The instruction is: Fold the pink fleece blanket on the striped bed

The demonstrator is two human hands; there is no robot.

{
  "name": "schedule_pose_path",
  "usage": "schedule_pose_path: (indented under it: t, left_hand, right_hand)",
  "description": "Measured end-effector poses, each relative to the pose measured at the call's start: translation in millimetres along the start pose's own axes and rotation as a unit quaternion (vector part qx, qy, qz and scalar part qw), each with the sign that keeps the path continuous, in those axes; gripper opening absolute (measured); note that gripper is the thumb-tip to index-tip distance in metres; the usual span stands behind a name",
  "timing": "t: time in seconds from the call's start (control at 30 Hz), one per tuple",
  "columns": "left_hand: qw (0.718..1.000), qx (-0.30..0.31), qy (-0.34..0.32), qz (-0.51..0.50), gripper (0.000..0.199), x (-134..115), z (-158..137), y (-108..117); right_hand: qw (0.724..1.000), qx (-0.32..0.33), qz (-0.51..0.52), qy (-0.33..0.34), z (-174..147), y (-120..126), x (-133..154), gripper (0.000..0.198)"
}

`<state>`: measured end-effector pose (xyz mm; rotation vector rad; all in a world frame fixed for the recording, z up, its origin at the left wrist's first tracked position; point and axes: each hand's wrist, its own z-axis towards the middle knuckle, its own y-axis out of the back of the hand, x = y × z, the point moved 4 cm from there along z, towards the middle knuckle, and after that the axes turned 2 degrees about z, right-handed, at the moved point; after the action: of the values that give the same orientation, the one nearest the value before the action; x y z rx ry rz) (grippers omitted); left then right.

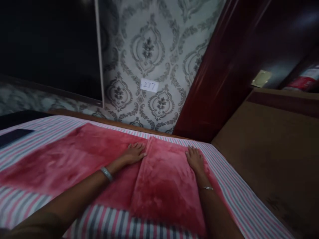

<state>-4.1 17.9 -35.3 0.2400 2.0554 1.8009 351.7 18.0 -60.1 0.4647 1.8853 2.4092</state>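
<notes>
A fluffy red blanket (74, 156) lies spread on a bed with a pink, white and grey striped sheet (239, 196). Its right end is folded over into a doubled panel (164, 179). My left hand (134, 153) rests flat on the blanket, fingers apart, just left of the fold's edge. My right hand (195, 159) presses flat on the far right corner of the folded panel. Each wrist carries a thin bangle. Neither hand grips anything.
A dark flat object (13, 136) lies on the sheet at far left. Patterned grey wallpaper with a small white label reading 277 (149, 85) rises behind the bed. A dark red wooden panel (219, 73) and brown floor (274, 156) are to the right.
</notes>
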Motion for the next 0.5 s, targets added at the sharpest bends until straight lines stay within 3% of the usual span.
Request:
schedule_pose_path:
  t: [0.17,0.3,0.4,0.5]
  left_hand:
    - [0.992,-0.026,0.117,0.032,0.066,96.9,-89.3,15.4]
    - [0.961,-0.086,0.255,0.059,0.058,176.3,-165.1,30.6]
    - [0.934,-0.110,0.328,0.092,0.056,206.2,-208.1,38.5]
    - [0.908,-0.122,0.390,0.092,0.060,218.5,-235.0,43.4]
  right_hand:
    - [0.996,-0.056,0.068,-0.001,-2.2,-0.2,2.7,0.066]
    - [0.986,-0.048,0.112,0.117,-23.6,-3.7,37.5,0.061]
    - [0.962,-0.021,0.138,0.237,-55.7,-11.2,74.8,0.054]
    - [0.939,0.006,0.153,0.307,-92.8,-17.4,106.8,0.054]
